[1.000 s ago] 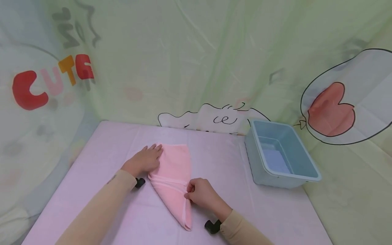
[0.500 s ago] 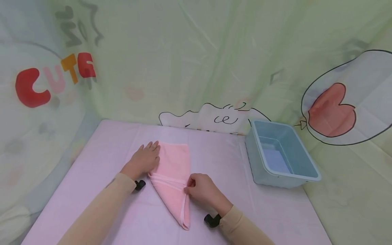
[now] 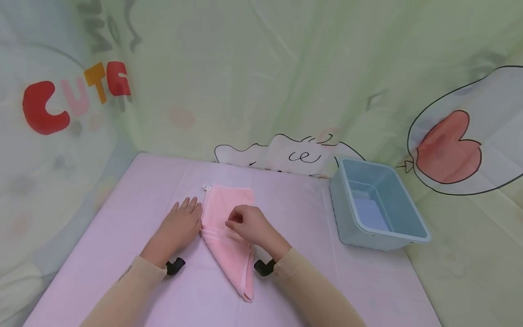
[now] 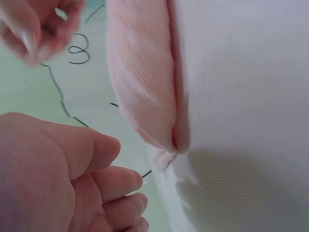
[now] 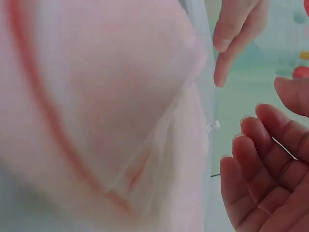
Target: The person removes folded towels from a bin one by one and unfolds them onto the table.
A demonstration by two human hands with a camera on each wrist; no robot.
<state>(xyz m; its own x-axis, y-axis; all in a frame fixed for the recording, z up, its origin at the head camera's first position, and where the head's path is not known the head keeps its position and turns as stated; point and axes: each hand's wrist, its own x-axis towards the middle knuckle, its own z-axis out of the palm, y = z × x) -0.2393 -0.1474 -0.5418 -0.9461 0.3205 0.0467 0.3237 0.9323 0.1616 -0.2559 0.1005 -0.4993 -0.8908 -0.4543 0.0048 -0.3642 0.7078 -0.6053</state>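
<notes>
A pink towel (image 3: 229,268), folded to a narrow shape with a pointed near end, lies on the table; a white band crosses its middle. A small white label (image 3: 207,187) shows at its far left corner. My left hand (image 3: 177,227) is beside the towel's left edge, palm down, fingers extended. Over the towel's middle hovers my right hand (image 3: 255,227), its fingers loosely bent and nothing between them. The right wrist view shows a gap between thumb and fingers (image 5: 256,169). In the left wrist view, the towel's thick folded edge (image 4: 145,72) stands apart from the left fingertips.
A light blue plastic basin (image 3: 384,204) stands at the table's back right. The table (image 3: 302,209) has a pale pink cover. Printed curtains (image 3: 204,81) hang behind and along both sides. A black wrist camera mount (image 3: 175,266) sits under each wrist.
The right hand has let go of the towel's right edge and moved up and left over it. The left hand has slid off the towel toward the near left, uncovering the label.
</notes>
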